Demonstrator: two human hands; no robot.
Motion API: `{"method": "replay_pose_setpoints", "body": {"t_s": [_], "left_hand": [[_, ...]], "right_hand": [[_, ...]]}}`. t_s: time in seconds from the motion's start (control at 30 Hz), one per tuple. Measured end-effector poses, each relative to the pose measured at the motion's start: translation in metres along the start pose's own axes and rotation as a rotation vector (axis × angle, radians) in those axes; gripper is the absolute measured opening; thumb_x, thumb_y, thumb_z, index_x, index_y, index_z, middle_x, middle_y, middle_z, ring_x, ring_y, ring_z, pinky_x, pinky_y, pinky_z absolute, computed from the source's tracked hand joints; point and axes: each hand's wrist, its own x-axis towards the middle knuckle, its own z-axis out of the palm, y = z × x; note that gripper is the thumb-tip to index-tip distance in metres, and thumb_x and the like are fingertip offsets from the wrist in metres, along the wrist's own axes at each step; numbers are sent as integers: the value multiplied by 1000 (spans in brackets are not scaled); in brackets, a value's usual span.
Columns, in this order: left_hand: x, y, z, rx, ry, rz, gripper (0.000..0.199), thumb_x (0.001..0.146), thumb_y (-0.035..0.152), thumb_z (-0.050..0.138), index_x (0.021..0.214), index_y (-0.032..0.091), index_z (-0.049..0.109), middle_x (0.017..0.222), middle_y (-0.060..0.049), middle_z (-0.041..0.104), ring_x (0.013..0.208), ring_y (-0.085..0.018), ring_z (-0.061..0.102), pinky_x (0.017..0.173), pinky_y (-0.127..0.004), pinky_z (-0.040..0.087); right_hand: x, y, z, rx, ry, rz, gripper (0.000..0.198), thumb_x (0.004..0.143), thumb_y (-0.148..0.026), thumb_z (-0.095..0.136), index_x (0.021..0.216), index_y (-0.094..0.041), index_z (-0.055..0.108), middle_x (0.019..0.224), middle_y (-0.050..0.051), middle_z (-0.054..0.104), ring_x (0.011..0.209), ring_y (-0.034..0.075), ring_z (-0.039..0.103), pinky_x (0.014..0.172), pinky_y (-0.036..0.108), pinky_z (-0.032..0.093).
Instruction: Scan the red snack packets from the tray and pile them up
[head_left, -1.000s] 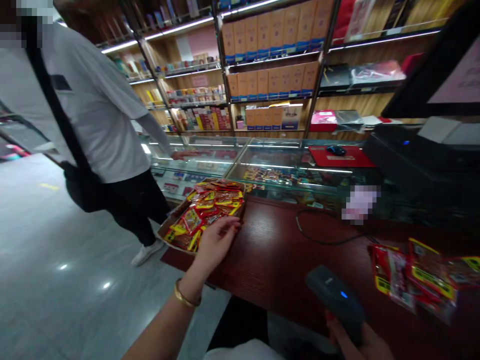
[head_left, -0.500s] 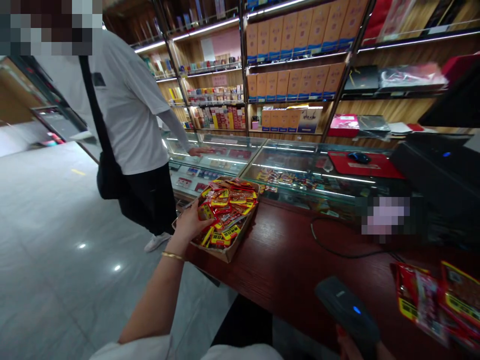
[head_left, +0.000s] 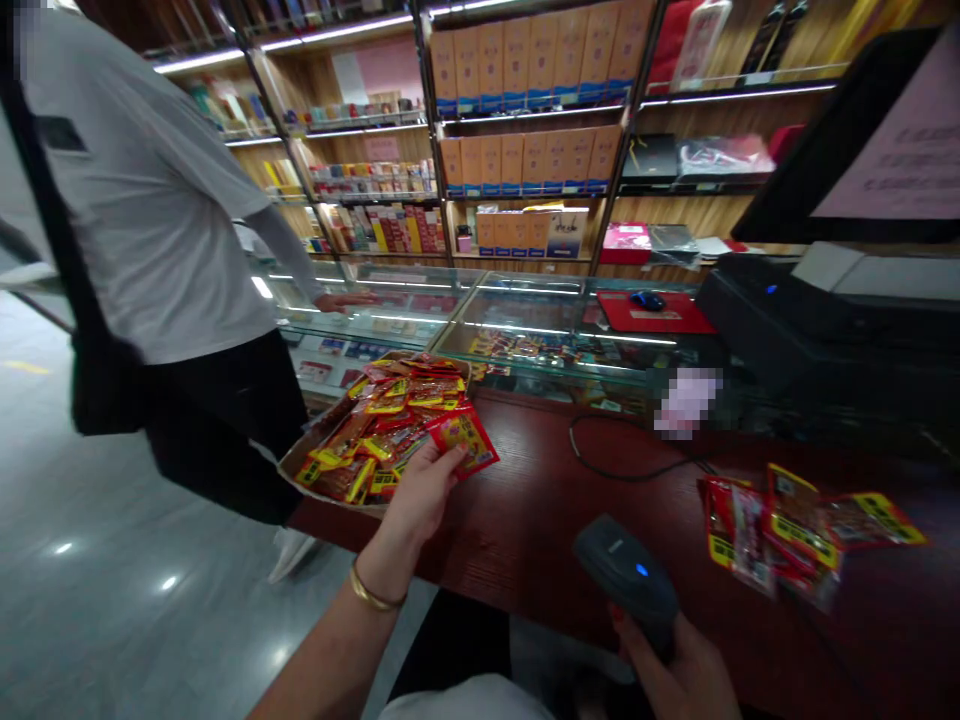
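Between the thumb and fingers of my left hand (head_left: pixel 426 490) is a red and yellow snack packet (head_left: pixel 466 440), lifted just right of the box. The open cardboard box (head_left: pixel 330 492) stands at the counter's left edge, full of similar snack packets (head_left: pixel 390 405). My right hand (head_left: pixel 671 660) is wrapped round a dark barcode scanner (head_left: pixel 628 570) low over the counter, its blue light on. Several loose snack packets (head_left: pixel 799 530) lie in a pile on the counter to the right of the scanner.
The dark red wooden counter (head_left: pixel 517 530) meets a glass display case (head_left: pixel 540 310). A black cable (head_left: pixel 592 470) curls across it. At right stand a monitor (head_left: pixel 795 140) and a black machine (head_left: pixel 810 330). A mouse (head_left: pixel 646 300) rests on a red mat. A person (head_left: pixel 165 200) stands at left.
My left hand has drawn a snack packet up out of the box and moved right with it. My right hand keeps the scanner. The view has turned right.
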Motion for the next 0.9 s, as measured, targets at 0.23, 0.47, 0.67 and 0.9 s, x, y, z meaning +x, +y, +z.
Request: {"method": "replay_pose_setpoints", "body": {"t_s": [0.23, 0.47, 0.67, 0.9], "left_hand": [[-12, -57, 52, -90, -84, -345, 20, 85, 8, 66, 104, 14, 70, 97, -9, 79, 79, -19, 75, 77, -33, 62], [-11, -61, 58, -75, -121, -340, 18, 84, 10, 70, 102, 13, 71, 97, -10, 78, 80, -19, 75, 78, -32, 62], [-10, -61, 59, -74, -148, -324, 18, 84, 10, 69, 102, 13, 71, 96, -10, 78, 81, -19, 75, 81, -32, 62], [0, -98, 88, -15, -239, -469, 24, 88, 9, 60, 110, 12, 69, 104, -14, 77, 85, -21, 75, 79, -34, 63]], "right_hand": [[-13, -12, -4, 87, 13, -31, 39, 87, -56, 60, 89, -20, 72, 61, 1, 71, 47, 19, 64, 51, 26, 52], [-16, -18, -5, 67, 74, -47, 39, 87, -58, 61, 84, -20, 71, 57, 1, 69, 50, 21, 66, 51, 27, 52], [-13, -17, -4, 41, 89, -92, 34, 88, -53, 60, 82, -21, 71, 61, 1, 70, 53, 21, 67, 54, 27, 52], [-14, -10, -13, 82, 221, -101, 33, 88, -49, 62, 92, -19, 74, 72, 5, 76, 67, 24, 71, 68, 30, 54]]}}
